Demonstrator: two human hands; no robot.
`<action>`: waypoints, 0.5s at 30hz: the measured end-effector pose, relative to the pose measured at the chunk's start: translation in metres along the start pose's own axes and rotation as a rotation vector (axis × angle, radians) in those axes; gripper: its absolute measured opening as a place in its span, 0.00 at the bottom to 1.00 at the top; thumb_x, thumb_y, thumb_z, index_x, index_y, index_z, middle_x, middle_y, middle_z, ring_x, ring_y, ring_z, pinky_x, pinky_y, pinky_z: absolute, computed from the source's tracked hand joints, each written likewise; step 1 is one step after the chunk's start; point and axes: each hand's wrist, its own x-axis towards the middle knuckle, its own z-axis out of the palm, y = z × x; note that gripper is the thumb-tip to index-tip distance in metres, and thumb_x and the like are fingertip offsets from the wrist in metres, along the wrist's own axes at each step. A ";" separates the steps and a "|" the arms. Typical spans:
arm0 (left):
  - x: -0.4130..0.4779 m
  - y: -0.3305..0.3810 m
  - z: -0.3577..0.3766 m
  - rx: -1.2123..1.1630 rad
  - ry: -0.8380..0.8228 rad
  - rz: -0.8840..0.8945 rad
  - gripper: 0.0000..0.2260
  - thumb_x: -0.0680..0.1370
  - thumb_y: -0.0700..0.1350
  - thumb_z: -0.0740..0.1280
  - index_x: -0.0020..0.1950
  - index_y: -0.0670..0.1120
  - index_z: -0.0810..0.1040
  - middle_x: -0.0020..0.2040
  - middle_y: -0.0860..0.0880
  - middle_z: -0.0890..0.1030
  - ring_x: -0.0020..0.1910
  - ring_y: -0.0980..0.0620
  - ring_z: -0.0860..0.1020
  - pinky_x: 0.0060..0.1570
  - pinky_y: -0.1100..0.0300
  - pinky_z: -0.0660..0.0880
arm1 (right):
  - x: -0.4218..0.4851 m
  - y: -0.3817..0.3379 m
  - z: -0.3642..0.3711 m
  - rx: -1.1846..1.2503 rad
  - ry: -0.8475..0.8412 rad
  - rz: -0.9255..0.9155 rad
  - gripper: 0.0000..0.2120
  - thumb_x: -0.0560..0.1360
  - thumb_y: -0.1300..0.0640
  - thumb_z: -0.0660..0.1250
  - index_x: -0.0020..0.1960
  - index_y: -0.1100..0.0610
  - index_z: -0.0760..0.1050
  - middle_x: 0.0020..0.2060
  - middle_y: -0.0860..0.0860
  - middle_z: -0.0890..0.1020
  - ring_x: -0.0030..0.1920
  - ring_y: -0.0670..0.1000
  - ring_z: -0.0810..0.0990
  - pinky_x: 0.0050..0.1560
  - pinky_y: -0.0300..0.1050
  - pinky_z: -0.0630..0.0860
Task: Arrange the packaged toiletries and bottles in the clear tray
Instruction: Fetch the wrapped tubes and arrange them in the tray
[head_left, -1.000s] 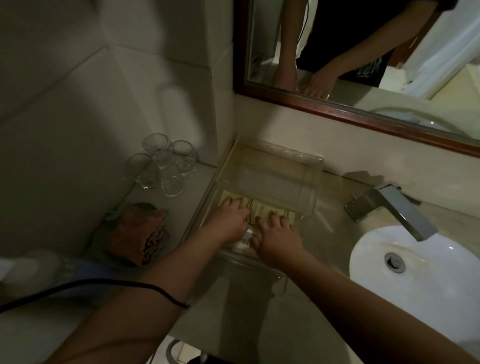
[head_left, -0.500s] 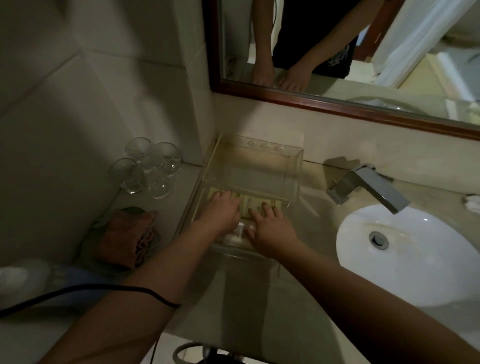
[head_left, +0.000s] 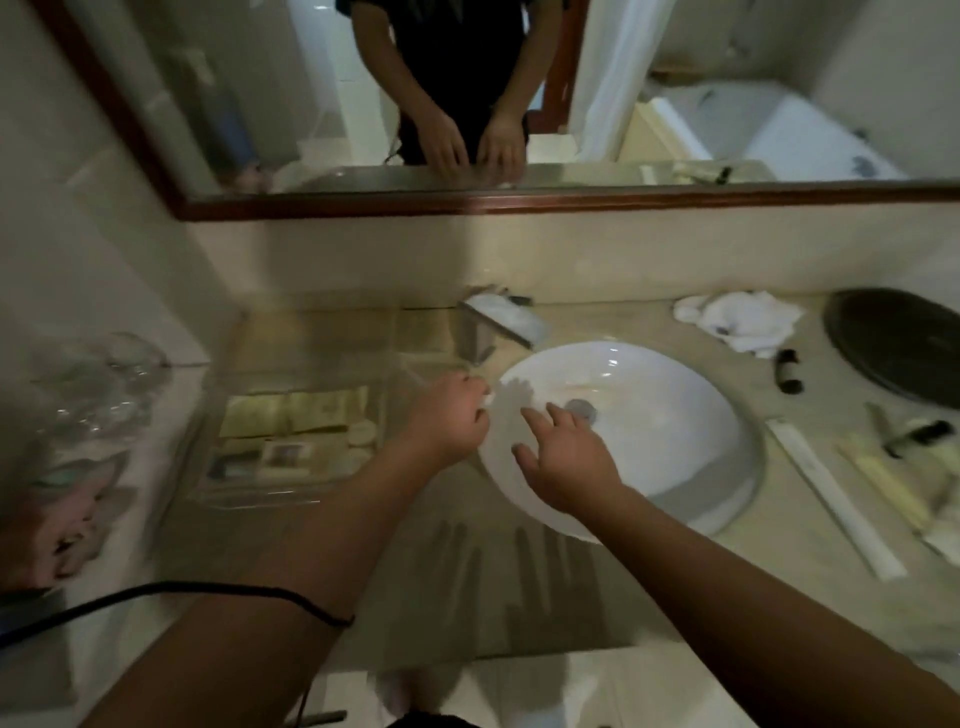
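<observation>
- Head view: a black cable (head_left: 208, 592) crosses the left forearm at the near edge, above the pale counter (head_left: 467, 582).
- Past it, the right hand (head_left: 563, 457) hangs over the near left part of the white sink (head_left: 675, 457), fingers spread and holding nothing.
- Just left of it, the left hand (head_left: 447, 415) is over the counter strip between tray and sink rim, fingers curled in. A small pale bit shows at its fingertips, but through the blur I cannot tell whether it pinches anything.
- Left of the sink, the clear tray (head_left: 249, 499) sits on the counter. Its near half holds a row of tan packets (head_left: 296, 413), a small box (head_left: 285, 457) and a round pale piece (head_left: 361, 434).
- Right of the sink, well apart from the tray, loose toiletries lie on the counter: a long white wrapped stick (head_left: 831, 499), pale packets (head_left: 883, 478), a black-capped tube (head_left: 917, 436) and, farther back, a small dark bottle (head_left: 788, 370).
- Left of the tray stand blurred glasses (head_left: 98, 384).
- At the sink's far rim is the faucet (head_left: 498, 325).
- Far right lie a white cloth (head_left: 737, 322) and a dark round plate (head_left: 898, 345).
- On the far wall, the mirror (head_left: 519, 205) reflects both hands.
</observation>
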 end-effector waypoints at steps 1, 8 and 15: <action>0.003 0.024 0.012 -0.001 -0.004 0.027 0.17 0.74 0.46 0.61 0.61 0.43 0.76 0.58 0.42 0.78 0.56 0.42 0.76 0.55 0.49 0.73 | -0.010 0.026 -0.008 0.005 0.025 0.026 0.29 0.79 0.41 0.55 0.77 0.50 0.59 0.75 0.57 0.64 0.74 0.60 0.62 0.72 0.54 0.61; 0.021 0.175 0.093 -0.022 -0.110 0.149 0.18 0.74 0.46 0.63 0.64 0.48 0.74 0.62 0.46 0.77 0.62 0.44 0.73 0.59 0.50 0.74 | -0.079 0.190 -0.050 0.035 0.062 0.247 0.30 0.79 0.42 0.54 0.78 0.52 0.57 0.75 0.59 0.64 0.73 0.61 0.63 0.71 0.54 0.63; 0.069 0.275 0.147 0.019 -0.233 0.293 0.17 0.77 0.45 0.61 0.66 0.48 0.72 0.63 0.46 0.75 0.62 0.45 0.73 0.60 0.49 0.73 | -0.109 0.305 -0.062 0.091 0.083 0.450 0.29 0.77 0.42 0.58 0.75 0.51 0.61 0.69 0.57 0.71 0.66 0.61 0.71 0.63 0.55 0.71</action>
